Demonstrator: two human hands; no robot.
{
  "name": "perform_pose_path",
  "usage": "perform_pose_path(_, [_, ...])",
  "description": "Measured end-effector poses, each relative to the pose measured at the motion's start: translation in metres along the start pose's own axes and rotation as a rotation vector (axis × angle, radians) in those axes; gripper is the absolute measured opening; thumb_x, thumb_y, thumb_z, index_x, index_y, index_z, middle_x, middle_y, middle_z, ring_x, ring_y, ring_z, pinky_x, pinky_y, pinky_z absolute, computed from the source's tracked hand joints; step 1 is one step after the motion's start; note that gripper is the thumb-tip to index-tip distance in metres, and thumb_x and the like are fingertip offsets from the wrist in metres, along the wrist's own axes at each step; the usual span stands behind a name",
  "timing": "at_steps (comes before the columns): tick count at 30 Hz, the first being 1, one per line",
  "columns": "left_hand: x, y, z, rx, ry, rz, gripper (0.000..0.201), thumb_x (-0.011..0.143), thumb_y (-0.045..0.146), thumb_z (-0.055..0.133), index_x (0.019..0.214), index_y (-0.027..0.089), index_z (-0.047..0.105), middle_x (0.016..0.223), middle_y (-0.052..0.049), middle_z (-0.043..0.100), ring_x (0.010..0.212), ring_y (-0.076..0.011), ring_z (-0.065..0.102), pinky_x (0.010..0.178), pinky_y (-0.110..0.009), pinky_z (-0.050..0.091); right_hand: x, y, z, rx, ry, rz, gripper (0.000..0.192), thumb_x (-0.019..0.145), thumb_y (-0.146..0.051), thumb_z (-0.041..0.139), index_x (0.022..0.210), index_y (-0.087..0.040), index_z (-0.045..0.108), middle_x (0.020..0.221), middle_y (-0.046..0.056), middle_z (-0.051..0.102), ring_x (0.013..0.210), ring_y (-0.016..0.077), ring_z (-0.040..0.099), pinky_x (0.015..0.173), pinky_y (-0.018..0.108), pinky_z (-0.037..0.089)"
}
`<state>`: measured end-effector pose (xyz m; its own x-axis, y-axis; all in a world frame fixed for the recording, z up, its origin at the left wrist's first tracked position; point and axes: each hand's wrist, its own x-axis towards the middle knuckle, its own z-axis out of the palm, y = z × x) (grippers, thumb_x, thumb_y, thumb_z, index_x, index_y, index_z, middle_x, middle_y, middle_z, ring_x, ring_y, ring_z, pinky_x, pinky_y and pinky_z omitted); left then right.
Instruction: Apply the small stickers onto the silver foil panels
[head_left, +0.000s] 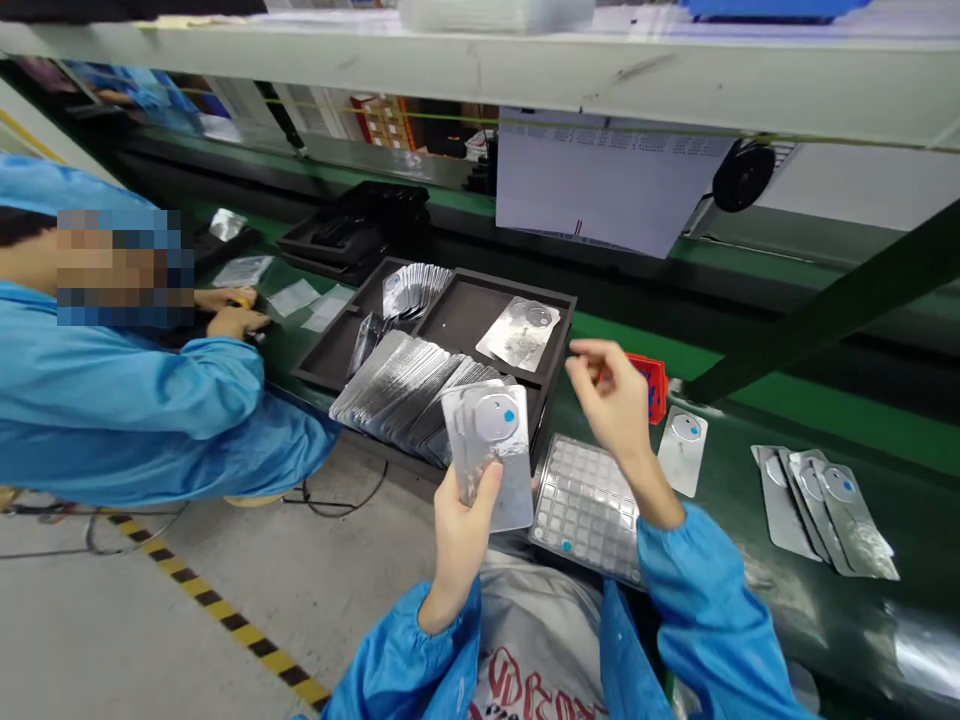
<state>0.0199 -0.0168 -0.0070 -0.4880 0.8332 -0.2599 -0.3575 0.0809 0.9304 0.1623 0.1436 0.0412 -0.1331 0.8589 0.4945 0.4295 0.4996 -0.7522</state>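
Observation:
My left hand (466,515) grips a few silver foil pouches (491,490), stacked slightly offset, each with a round raised area. A blue dot marks the front one. My right hand (611,395) is raised beside a red bin (651,385), with thumb and index finger drawn together; anything between them is too small to make out. Below it lies a clear tray (585,500) of small square cells, with one blue dot in it. A single silver pouch (682,450) lies right of my right forearm.
A black divided tray (469,310) holds a long row of silver pouches (412,385) and a few loose ones. Several more pouches (825,510) lie fanned on the green bench (915,500) at right. A co-worker in a blue smock (127,390) works at left. A shelf (480,70) spans overhead.

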Motion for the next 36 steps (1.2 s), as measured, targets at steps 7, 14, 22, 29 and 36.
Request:
perform_pose_path(7, [-0.003, 0.007, 0.02, 0.233, -0.08, 0.172, 0.034, 0.083, 0.047, 0.082, 0.098, 0.017, 0.083, 0.091, -0.008, 0.086, 0.08, -0.0247, 0.081, 0.074, -0.031, 0.067, -0.076, -0.017, -0.024, -0.093, -0.096, -0.201, 0.017, 0.105, -0.027, 0.068, 0.109, -0.026, 0.085, 0.098, 0.008, 0.082, 0.073, 0.0178, 0.073, 0.061, 0.03, 0.06])
perform_pose_path(14, [-0.004, 0.004, 0.021, 0.347, -0.181, 0.275, 0.021, 0.086, 0.037, 0.076, 0.089, 0.018, 0.083, 0.074, -0.004, 0.08, 0.069, -0.0208, 0.075, 0.068, -0.026, 0.062, -0.073, -0.013, -0.041, -0.2, -0.07, -0.235, 0.018, 0.107, -0.027, 0.068, 0.1, -0.028, 0.085, 0.093, 0.005, 0.084, 0.08, 0.0182, 0.079, 0.068, 0.029, 0.064])
perform_pose_path(22, [-0.006, 0.009, 0.02, 0.354, -0.197, 0.267, 0.018, 0.084, 0.034, 0.075, 0.086, 0.018, 0.083, 0.073, -0.004, 0.08, 0.067, -0.0208, 0.076, 0.066, -0.026, 0.062, -0.076, -0.003, -0.038, -0.268, -0.039, -0.4, 0.023, 0.105, -0.021, 0.064, 0.094, -0.028, 0.082, 0.088, 0.005, 0.084, 0.076, 0.0187, 0.079, 0.066, 0.03, 0.062])
perform_pose_path(29, [-0.012, 0.009, 0.024, 0.283, -0.168, 0.176, 0.022, 0.079, 0.038, 0.077, 0.086, 0.017, 0.082, 0.074, -0.004, 0.081, 0.069, -0.022, 0.077, 0.064, -0.027, 0.063, -0.086, -0.001, -0.038, -0.268, 0.035, -0.425, 0.018, 0.104, -0.019, 0.069, 0.096, -0.028, 0.082, 0.087, 0.004, 0.082, 0.074, 0.0175, 0.077, 0.064, 0.028, 0.06])
perform_pose_path(36, [-0.014, 0.007, 0.023, 0.265, -0.22, 0.117, 0.025, 0.081, 0.038, 0.076, 0.091, 0.015, 0.08, 0.082, -0.007, 0.086, 0.071, -0.0219, 0.079, 0.063, -0.026, 0.062, -0.083, -0.007, -0.037, -0.245, 0.08, -0.52, 0.022, 0.099, -0.003, 0.067, 0.108, -0.022, 0.067, 0.091, 0.004, 0.076, 0.078, 0.0149, 0.073, 0.061, 0.024, 0.06])
